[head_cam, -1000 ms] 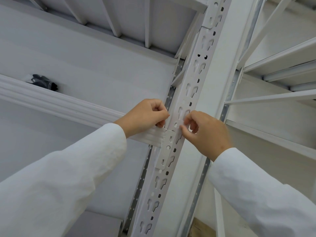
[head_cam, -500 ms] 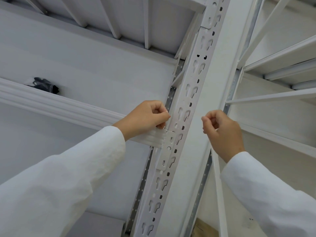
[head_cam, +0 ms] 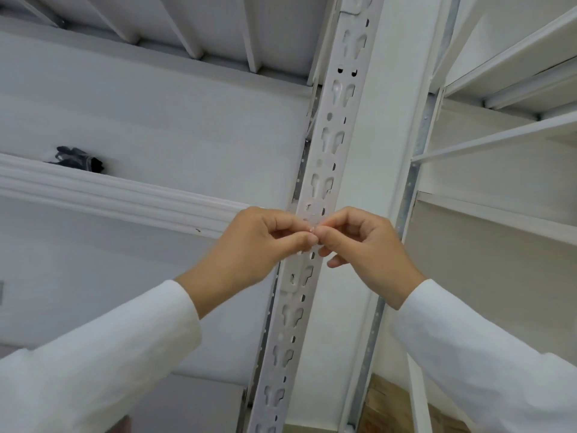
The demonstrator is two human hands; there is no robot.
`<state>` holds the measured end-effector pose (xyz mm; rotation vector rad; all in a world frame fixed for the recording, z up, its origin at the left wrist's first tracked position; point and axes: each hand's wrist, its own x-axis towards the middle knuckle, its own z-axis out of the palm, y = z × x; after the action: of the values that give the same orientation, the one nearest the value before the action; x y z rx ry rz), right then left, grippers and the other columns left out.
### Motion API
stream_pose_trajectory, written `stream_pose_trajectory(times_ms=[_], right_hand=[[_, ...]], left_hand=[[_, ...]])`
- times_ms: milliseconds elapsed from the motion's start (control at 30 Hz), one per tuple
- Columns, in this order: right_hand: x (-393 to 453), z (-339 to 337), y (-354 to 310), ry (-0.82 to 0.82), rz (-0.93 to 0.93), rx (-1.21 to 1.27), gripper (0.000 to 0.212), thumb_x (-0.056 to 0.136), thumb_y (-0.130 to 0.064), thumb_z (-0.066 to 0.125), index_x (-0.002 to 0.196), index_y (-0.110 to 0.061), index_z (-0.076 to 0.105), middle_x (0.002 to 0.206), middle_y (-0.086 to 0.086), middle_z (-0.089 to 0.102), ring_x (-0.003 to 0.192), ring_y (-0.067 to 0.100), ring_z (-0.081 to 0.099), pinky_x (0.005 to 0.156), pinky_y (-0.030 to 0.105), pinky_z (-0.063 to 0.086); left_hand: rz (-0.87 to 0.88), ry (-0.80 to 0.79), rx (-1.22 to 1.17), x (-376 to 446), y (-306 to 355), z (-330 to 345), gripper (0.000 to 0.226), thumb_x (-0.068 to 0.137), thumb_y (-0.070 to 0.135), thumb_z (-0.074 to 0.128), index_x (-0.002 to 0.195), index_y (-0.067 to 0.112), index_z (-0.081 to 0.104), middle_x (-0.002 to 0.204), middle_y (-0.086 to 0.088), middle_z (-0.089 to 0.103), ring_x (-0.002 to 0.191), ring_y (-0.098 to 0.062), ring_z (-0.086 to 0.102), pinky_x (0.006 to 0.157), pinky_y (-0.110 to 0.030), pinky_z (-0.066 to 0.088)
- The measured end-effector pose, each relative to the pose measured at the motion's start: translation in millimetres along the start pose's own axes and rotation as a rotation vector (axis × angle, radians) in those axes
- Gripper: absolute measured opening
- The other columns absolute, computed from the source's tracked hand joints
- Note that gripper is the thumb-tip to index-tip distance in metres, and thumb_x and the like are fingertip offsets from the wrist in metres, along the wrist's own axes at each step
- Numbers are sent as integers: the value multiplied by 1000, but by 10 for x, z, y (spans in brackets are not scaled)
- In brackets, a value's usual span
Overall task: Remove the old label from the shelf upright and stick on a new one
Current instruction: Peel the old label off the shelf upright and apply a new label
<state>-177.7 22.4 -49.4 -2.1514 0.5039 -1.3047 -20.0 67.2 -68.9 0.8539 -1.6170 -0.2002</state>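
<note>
Two hands met in front of the shelf upright (head_cam: 324,170) in the head view, thumbs and forefingers pinched tip to tip over its slotted face. The left hand (head_cam: 249,248) had its fingers curled in, and the right hand (head_cam: 365,248) was curled the same way; something very small and pale sat between the touching fingertips, too tiny to say whether it was a label or a scrap of one. Both wrists wore white sleeves (head_cam: 93,370). No label could be made out on the bare stretches of the upright above or below the hands.

The upright was a white post punched with keyhole slots and small oval holes, running from the top edge of the view down to the bottom edge. A ribbed white shelf beam (head_cam: 109,190) reached it from the left, behind the left hand. On the shelf above that beam, far to the left, lay a dark glove-like bundle (head_cam: 78,159). More white shelves (head_cam: 499,214) stood to the right, and a patch of wooden floor (head_cam: 384,398) showed near the bottom.
</note>
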Motion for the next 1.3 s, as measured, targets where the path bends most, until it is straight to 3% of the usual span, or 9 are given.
stream_pose_trajectory(times_ms=[67,200,300,400,533,667,867,1033,1300], right_hand=[[-34,15,20,-37,45,38,9,81,-9,67,73,-13,65,68,-2,68,62,9,63,55,22,53],[-56,11,59,-163,211,218,6,70,-19,71,71,-19,64,69,-3,67,63,10,62,57,22,53],[-41,-1,88,-259,317,344,6,64,-24,69,65,-22,64,68,-4,66,62,9,61,60,22,54],[-14,4,118,-285,351,370,9,64,-23,69,68,-20,61,65,-7,65,60,7,60,60,22,54],[23,23,114,-234,291,312,8,70,-21,70,70,-19,63,64,-8,65,56,7,58,55,19,51],[125,11,54,-55,184,185,10,82,-15,67,72,-15,66,56,-8,61,49,7,56,47,17,48],[271,-59,15,140,-54,-318,19,85,-21,63,68,-27,65,59,-10,62,51,4,59,57,21,49],[252,38,-38,146,-8,-140,11,80,-19,70,69,-20,67,58,-8,62,52,5,59,50,19,48],[200,140,-118,154,118,72,10,82,-20,68,74,-14,66,61,-7,62,54,2,59,50,17,48]], left_hand=[[1,-8,-46,-53,-29,5,17,77,10,70,67,22,71,59,9,64,59,0,57,65,-13,49],[-1,-59,-157,-86,-89,-6,5,68,25,70,63,25,71,61,5,65,57,-6,57,62,-17,50],[11,-119,-115,-68,-150,-16,10,74,24,72,64,23,68,63,9,66,56,-6,59,61,-19,50],[4,-167,-63,-48,-171,-42,8,77,24,60,71,20,64,67,10,64,57,-8,60,62,-23,51],[-19,-179,-33,-16,-141,-69,12,77,26,57,66,29,60,65,13,61,57,-6,61,57,-18,47],[-26,-97,13,86,-94,-106,13,78,28,55,65,29,57,63,12,62,56,-6,60,54,-18,48],[-37,127,45,258,-10,-195,19,90,12,54,72,16,55,64,4,60,52,-8,55,52,-20,47],[-88,58,8,226,17,-141,13,85,19,64,72,18,65,62,8,65,52,-4,58,52,-18,49],[-114,121,-78,227,29,-113,14,78,20,71,65,26,69,56,12,66,51,-2,57,51,-15,48]])
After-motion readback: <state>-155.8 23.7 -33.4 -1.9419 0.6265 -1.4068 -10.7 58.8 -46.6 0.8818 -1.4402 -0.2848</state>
